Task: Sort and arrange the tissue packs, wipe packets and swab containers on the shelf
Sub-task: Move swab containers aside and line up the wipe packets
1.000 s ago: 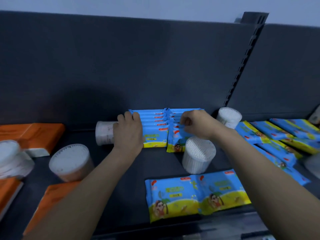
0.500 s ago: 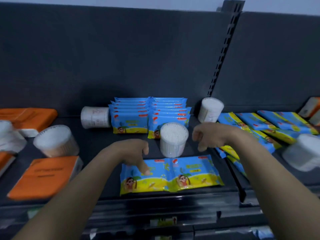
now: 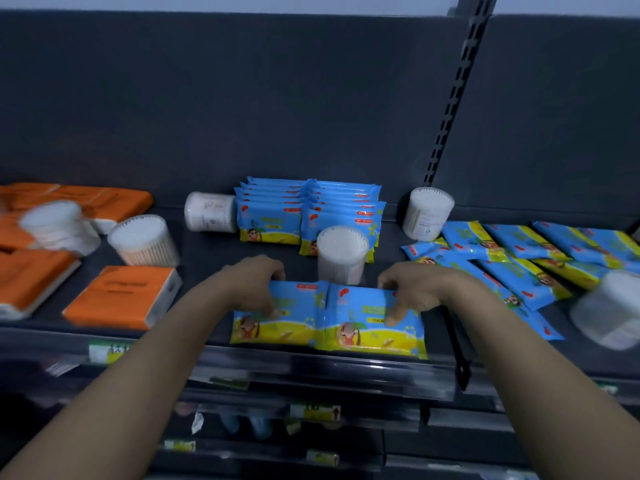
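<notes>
Two blue-and-yellow wipe packets lie side by side at the shelf's front edge. My left hand [image 3: 254,287] grips the left packet [image 3: 277,323] with fingers over its far edge and thumb on its face. In the same way my right hand [image 3: 408,289] grips the right packet [image 3: 374,327]. Just behind them stands a round swab container [image 3: 341,254]. Two rows of stacked wipe packets [image 3: 304,216] stand against the back panel, with a swab container on its side [image 3: 211,211] to their left and an upright one [image 3: 427,213] to their right.
Orange tissue packs [image 3: 121,296] and two more swab containers [image 3: 143,239] fill the shelf's left part. Several loose wipe packets [image 3: 519,258] lie scattered on the right, with a blurred swab container [image 3: 609,308] at the right edge. Lower shelves with price tags [image 3: 315,410] sit below.
Both hands came back from the rear stacks to the front of the shelf and took hold of the two front wipe packets. The view tilted downward.
</notes>
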Action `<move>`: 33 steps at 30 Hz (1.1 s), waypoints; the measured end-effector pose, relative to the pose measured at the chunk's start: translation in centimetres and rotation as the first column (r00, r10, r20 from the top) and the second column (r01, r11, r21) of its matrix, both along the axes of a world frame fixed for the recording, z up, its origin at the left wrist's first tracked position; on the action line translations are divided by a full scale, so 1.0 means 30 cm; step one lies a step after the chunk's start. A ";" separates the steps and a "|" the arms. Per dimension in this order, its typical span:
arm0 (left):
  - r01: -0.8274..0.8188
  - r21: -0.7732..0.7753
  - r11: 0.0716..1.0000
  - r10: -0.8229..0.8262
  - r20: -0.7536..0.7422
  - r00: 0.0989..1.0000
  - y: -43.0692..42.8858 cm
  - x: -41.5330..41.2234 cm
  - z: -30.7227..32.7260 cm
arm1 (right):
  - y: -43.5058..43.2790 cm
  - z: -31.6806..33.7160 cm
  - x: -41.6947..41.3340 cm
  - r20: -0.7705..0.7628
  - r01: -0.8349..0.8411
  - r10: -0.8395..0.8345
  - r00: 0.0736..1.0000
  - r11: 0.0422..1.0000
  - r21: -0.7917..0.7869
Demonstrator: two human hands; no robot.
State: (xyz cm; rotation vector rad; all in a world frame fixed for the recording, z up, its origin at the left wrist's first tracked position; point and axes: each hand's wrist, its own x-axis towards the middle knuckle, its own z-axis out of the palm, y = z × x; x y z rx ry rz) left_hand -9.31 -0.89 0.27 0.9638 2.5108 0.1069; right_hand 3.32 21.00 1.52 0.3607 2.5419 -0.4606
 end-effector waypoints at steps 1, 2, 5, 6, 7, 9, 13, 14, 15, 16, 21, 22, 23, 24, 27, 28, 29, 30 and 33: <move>-0.011 0.040 0.999 0.011 0.002 1.000 -0.006 0.004 0.003 | 0.008 0.006 0.005 -0.031 -0.002 0.001 1.000 1.000 -0.006; -0.020 0.079 0.997 0.020 0.003 1.000 -0.013 0.006 0.006 | 0.019 0.013 0.008 -0.060 -0.007 0.007 0.998 1.000 -0.004; -0.051 0.180 0.982 0.051 0.004 0.999 -0.034 0.004 0.019 | 0.048 0.048 0.016 -0.130 -0.033 0.030 0.991 0.999 -0.022; -0.062 0.211 0.976 0.066 -0.011 0.998 -0.041 -0.002 0.025 | 0.058 0.064 0.016 -0.152 -0.034 0.026 0.988 0.998 -0.046; -0.080 0.243 0.967 0.089 -0.027 0.996 -0.047 -0.012 0.032 | 0.065 0.083 0.017 -0.177 -0.028 0.013 0.984 0.996 -0.084; -0.120 0.315 0.942 0.139 -0.040 0.989 -0.060 -0.040 0.049 | 0.077 0.127 0.018 -0.243 -0.010 -0.036 0.969 0.982 -0.187; -0.172 0.373 0.912 0.214 -0.073 0.974 -0.069 -0.122 0.084 | 0.079 0.212 -0.004 -0.446 0.002 -0.150 0.883 0.949 -0.316; -0.173 0.372 0.912 0.223 -0.094 0.970 -0.067 -0.147 0.091 | 0.076 0.227 -0.017 -0.488 0.010 -0.173 0.856 0.948 -0.319; -0.172 0.376 0.910 0.229 -0.114 0.967 -0.065 -0.171 0.096 | 0.070 0.241 -0.031 -0.530 0.016 -0.195 0.825 0.947 -0.322; -0.176 0.382 0.907 0.241 -0.130 0.962 -0.063 -0.194 0.097 | 0.065 0.249 -0.052 -0.579 0.021 -0.215 0.786 0.946 -0.323; -0.166 0.398 0.902 0.282 -0.254 0.925 -0.037 -0.303 0.052 | 0.049 0.230 -0.181 -0.736 0.123 -0.164 0.657 0.986 -0.110; -0.170 0.410 0.896 0.280 -0.225 0.933 -0.030 -0.321 0.041 | 0.048 0.218 -0.206 -0.728 0.140 -0.135 0.672 0.989 -0.055; -0.175 0.418 0.892 0.275 -0.192 0.942 -0.022 -0.337 0.030 | 0.044 0.208 -0.225 -0.713 0.152 -0.117 0.692 0.988 -0.014; -0.169 0.422 0.891 0.262 -0.173 0.950 -0.015 -0.351 0.023 | 0.041 0.200 -0.241 -0.693 0.163 -0.108 0.713 0.987 0.014; -0.131 0.432 0.892 0.229 -0.183 0.956 0.010 -0.381 0.001 | 0.030 0.169 -0.271 -0.615 0.180 -0.097 0.782 0.981 0.075; -0.124 0.420 0.899 0.226 -0.204 0.953 0.018 -0.387 -0.003 | 0.027 0.155 -0.278 -0.589 0.178 -0.096 0.802 0.981 0.082; -0.116 0.396 0.911 0.222 -0.232 0.947 0.026 -0.389 -0.006 | 0.026 0.142 -0.285 -0.563 0.176 -0.099 0.820 0.981 0.085; -0.110 0.367 0.924 0.216 -0.262 0.940 0.033 -0.389 -0.005 | 0.026 0.129 -0.292 -0.539 0.176 -0.103 0.836 0.981 0.086; -0.060 0.289 0.956 0.182 -0.418 0.890 0.043 -0.383 -0.005 | 0.028 0.097 -0.313 -0.468 0.189 -0.120 0.875 0.977 0.103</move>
